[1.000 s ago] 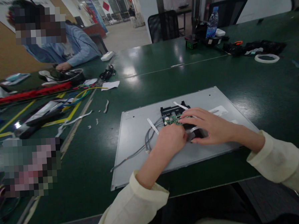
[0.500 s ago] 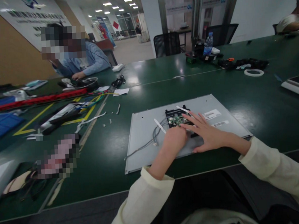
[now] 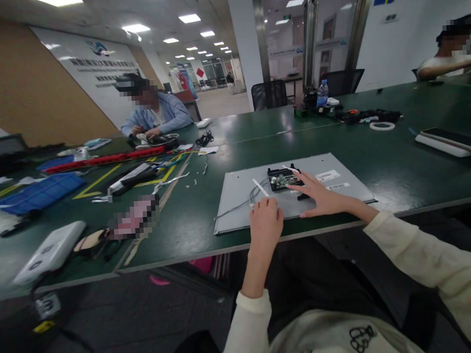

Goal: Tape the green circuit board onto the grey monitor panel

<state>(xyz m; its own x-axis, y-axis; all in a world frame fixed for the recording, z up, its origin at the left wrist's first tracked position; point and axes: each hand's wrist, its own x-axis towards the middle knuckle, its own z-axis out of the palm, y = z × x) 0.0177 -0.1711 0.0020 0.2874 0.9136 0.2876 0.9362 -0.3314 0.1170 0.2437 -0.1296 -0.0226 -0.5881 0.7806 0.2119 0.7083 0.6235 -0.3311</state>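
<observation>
A grey metal panel (image 3: 236, 197) lies flat on the green table (image 3: 396, 163) in front of me. On it sits a small green circuit board (image 3: 283, 181) in a black frame, with grey cables (image 3: 247, 202) and white tape strips (image 3: 257, 187) beside it. My right hand (image 3: 319, 197) rests flat on the panel, fingers spread, fingertips by the board. My left hand (image 3: 264, 221) lies on the panel's near edge with fingers loosely curled, holding nothing I can make out.
A person in blue (image 3: 153, 113) works at the far left, another person (image 3: 446, 55) sits far right. Red strips (image 3: 108, 159), a blue mat (image 3: 42, 192), a white device (image 3: 50, 252), a tape roll (image 3: 382, 126), a bottle (image 3: 322, 94) and office chairs (image 3: 268, 94) surround the panel.
The view has risen and pulled back. My left hand slid from the board toward the panel's near edge. My right hand flattened beside the board.
</observation>
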